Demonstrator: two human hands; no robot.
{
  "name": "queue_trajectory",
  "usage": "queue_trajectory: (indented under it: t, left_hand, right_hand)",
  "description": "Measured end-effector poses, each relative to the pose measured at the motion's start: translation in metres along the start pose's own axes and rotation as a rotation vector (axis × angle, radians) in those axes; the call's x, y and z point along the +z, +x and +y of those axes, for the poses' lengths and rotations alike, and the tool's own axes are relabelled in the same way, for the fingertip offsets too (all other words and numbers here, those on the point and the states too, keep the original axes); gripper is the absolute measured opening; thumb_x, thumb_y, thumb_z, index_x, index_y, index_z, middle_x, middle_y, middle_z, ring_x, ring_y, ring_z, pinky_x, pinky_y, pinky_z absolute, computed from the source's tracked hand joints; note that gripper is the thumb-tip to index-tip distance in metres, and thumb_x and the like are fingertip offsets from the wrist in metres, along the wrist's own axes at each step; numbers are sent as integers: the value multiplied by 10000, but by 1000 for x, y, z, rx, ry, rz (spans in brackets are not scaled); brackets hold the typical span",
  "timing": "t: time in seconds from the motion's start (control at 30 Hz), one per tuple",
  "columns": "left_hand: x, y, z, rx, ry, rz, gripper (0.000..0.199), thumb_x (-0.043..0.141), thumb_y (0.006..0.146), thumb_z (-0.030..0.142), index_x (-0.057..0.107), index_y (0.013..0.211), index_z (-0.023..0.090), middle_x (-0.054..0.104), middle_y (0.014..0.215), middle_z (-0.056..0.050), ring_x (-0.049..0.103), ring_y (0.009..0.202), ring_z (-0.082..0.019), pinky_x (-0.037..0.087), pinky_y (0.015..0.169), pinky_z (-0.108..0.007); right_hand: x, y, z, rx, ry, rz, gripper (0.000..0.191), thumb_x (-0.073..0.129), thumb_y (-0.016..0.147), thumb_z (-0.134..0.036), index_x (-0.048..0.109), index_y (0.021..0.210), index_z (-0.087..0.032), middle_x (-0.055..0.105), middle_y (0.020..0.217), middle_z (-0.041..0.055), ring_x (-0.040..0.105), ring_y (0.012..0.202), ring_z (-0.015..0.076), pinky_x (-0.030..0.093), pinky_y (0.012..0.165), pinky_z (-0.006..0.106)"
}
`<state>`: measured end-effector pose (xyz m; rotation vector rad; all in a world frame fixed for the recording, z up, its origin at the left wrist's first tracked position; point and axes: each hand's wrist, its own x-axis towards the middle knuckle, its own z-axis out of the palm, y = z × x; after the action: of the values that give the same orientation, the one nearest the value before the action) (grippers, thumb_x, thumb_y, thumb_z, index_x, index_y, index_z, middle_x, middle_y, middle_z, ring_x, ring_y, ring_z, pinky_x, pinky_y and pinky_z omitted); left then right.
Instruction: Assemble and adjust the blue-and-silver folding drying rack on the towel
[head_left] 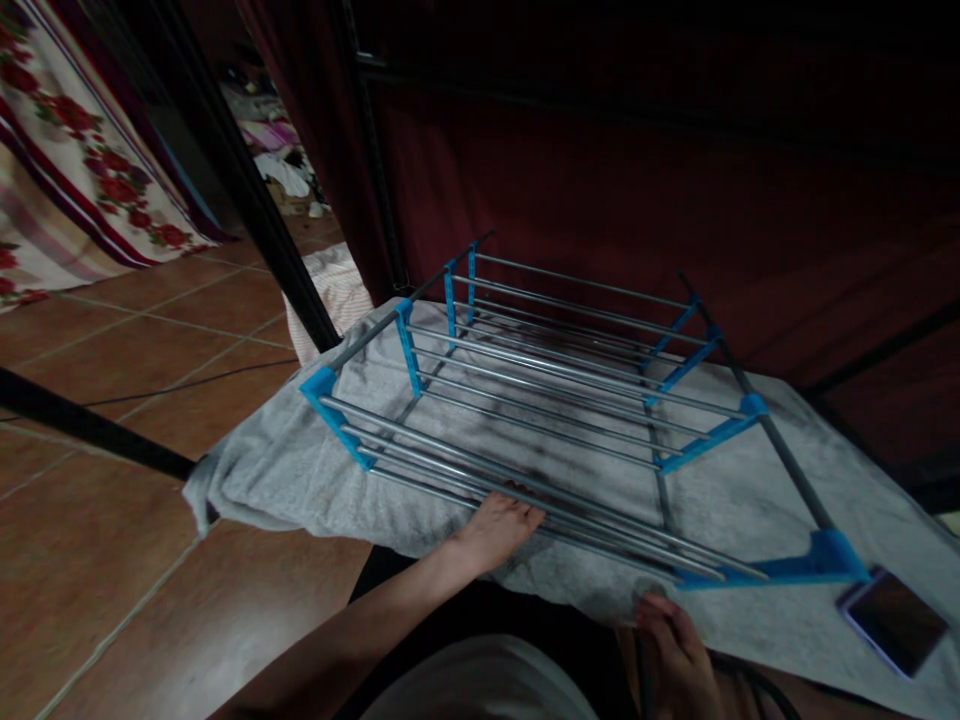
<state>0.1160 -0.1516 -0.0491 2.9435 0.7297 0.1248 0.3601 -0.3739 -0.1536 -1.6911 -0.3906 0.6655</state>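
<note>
A rack of silver metal rods [525, 350] joined by blue plastic brackets [712, 445] lies on a grey cloth [277, 470]. My left hand [501, 525] reaches in from the lower left, its fingers wrapped round the near rods. Low at the right, close to the cloth's front edge, is my right hand [671, 640], its fingers curled together; anything between them is too unclear to name. The near right bracket [825, 560] stands beyond that hand. Some rod ends near this bracket appear loose of it.
A phone [896, 620] lies on the cloth at the right. Dark metal posts [247, 200] rise at the left over the tiled floor [150, 340]. Behind the rack hangs a dark red curtain [562, 190]. A floral cloth [97, 160] hangs at the far left.
</note>
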Motion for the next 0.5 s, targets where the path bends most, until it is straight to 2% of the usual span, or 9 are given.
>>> queue_trajectory:
  t: [0.1, 0.2, 0.3, 0.4, 0.5]
  left_hand:
    - [4, -11, -6, -33, 13, 78, 220, 521, 968, 192, 625, 1160, 216, 705, 1076, -62, 645, 1044, -206, 472, 935, -347]
    - [1, -36, -15, -13, 34, 233, 323, 479, 975, 146, 580, 1278, 193, 674, 1195, -83, 590, 1165, -209, 398, 1075, -376]
    - [-4, -73, -31, -75, 23, 390, 408, 445, 966, 97, 528, 1355, 188, 646, 1264, -97, 555, 1224, -214, 351, 1129, -399]
    - [-6, -111, -58, -264, -48, 609, 366, 469, 957, 121, 554, 1300, 216, 636, 1250, -97, 551, 1222, -225, 392, 1086, -405]
    - [-5, -135, -101, -626, -230, 965, 274, 516, 933, 215, 565, 1203, 207, 602, 1253, -114, 549, 1209, -253, 437, 1042, -433]
  right_hand:
    - [30, -17, -21, 279, 209, -186, 534, 854, 607, -491, 712, 1042, -215, 745, 1019, 82, 704, 940, 272, 570, 818, 392]
    - [66, -27, -51, 282, 418, -279, 516, 863, 619, -415, 711, 1094, -284, 728, 1163, 44, 684, 1066, 241, 562, 923, 384]
    - [94, -29, -72, 292, 586, -327, 376, 860, 644, -375, 719, 984, -300, 737, 1142, 20, 681, 1065, 211, 547, 977, 396]
    - [109, -27, -81, 326, 624, -360, 265, 856, 674, -332, 725, 895, -267, 750, 1087, 26, 683, 1060, 208, 537, 1007, 410]
    - [119, -26, -82, 322, 611, -375, 237, 860, 678, -323, 740, 868, -246, 757, 1036, 25, 698, 1026, 213, 552, 999, 411]
